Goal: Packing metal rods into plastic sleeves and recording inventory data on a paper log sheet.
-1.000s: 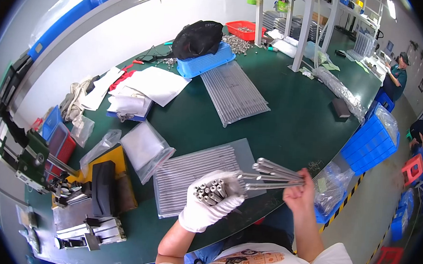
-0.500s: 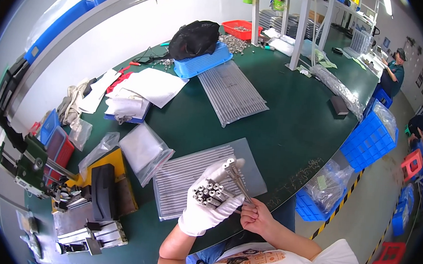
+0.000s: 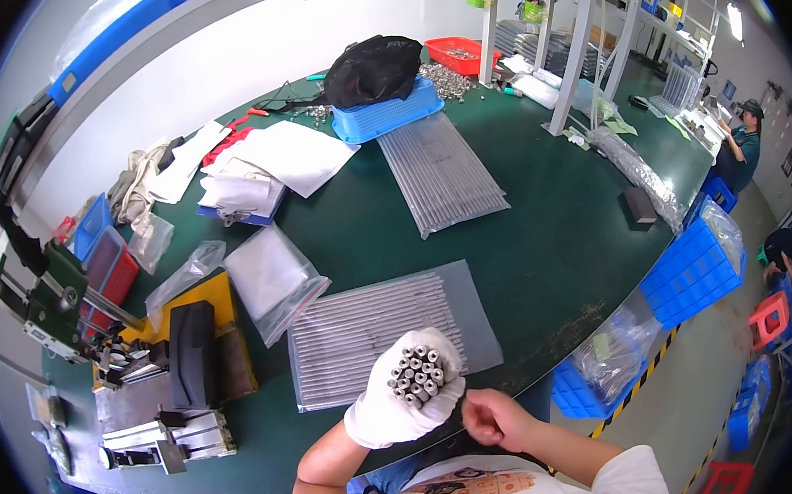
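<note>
left hand in white glove [image 3: 396, 410] grips bundle of grey metal tubes [image 3: 418, 372], ends up | bare right hand [image 3: 491, 417] loosely closed, empty, just beside | near front edge of green table [image 3: 542, 257] | keep grip firm, tube ends level

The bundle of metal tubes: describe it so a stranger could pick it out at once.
Start at the green worktable and go to its near edge. There a white-gloved left hand grips the bundle of metal tubes, open ends facing up. The other tubes lie flat in sheets on the table; only this bundle is held upright.
</note>
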`<state>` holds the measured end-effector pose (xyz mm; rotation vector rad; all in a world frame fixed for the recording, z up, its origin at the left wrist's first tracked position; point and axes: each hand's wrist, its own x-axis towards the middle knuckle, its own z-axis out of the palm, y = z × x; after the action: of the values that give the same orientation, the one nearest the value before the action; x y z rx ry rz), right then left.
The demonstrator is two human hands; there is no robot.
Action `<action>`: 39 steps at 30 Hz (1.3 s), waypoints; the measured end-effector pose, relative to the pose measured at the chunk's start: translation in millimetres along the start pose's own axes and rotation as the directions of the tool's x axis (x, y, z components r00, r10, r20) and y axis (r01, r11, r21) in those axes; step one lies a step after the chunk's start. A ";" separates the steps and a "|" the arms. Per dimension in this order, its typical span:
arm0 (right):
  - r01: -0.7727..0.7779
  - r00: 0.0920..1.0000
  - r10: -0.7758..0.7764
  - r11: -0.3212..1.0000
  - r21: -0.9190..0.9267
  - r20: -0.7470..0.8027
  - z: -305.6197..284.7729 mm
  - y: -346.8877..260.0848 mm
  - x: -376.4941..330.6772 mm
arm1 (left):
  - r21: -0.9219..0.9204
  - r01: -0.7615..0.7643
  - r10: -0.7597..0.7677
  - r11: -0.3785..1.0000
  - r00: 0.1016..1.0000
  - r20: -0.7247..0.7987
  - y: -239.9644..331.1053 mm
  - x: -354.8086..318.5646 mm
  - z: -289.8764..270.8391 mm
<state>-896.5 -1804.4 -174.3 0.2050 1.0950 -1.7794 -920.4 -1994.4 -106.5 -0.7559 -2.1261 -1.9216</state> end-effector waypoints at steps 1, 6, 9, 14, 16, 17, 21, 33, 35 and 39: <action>0.265 0.951 -0.289 0.946 -0.186 -0.114 13.0 -12.9 -11.1 | -0.095 0.060 -0.062 0.994 0.998 -0.018 3.1 0.2 2.7; 0.703 0.032 -0.880 -0.317 -0.637 0.473 57.1 -76.6 -39.0 | -0.225 0.128 -0.147 0.966 0.987 -0.071 13.0 3.3 11.3; 0.523 -0.099 -0.771 -0.578 -0.626 0.630 83.8 -90.3 -42.2 | -0.139 0.109 -0.114 0.984 0.993 -0.025 14.2 1.8 10.1; 0.506 -0.131 -0.799 -0.563 -0.653 0.588 74.1 -87.0 -35.7 | -0.127 0.052 -0.058 0.991 0.998 -0.039 6.8 -8.4 19.4; 0.529 -0.155 -0.811 -0.551 -0.646 0.565 65.8 -79.4 -35.7 | -0.092 0.039 -0.042 0.995 0.999 -0.033 6.6 -8.1 24.0; 0.561 -0.181 -0.818 -0.542 -0.626 0.546 61.2 -75.7 -35.4 | 0.016 -0.025 0.025 1.000 1.000 0.002 5.1 -7.3 24.9; 0.619 -0.214 -0.838 -0.514 -0.594 0.502 54.7 -69.4 -35.5 | 0.023 -0.026 0.025 0.999 0.998 0.056 6.4 -7.6 29.8; 0.516 -0.124 -0.807 -0.549 -0.657 0.578 63.4 -77.9 -43.4 | -0.225 0.129 -0.132 0.966 0.991 0.001 12.4 -9.6 30.1; 0.586 -0.103 -0.813 -0.515 -0.626 0.573 61.2 -79.4 -38.7 | -0.095 0.027 -0.031 0.995 0.999 -0.036 7.2 -7.5 28.2; 0.585 -0.100 -0.817 -0.510 -0.631 0.568 63.1 -80.6 -35.3 | -0.077 0.117 -0.110 0.990 0.990 0.093 2.7 -9.1 23.1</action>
<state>-923.8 -1820.9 -70.9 -1.7252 2.7317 -1.9671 -906.7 -1974.2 -111.8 -0.7640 -2.1983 -2.0817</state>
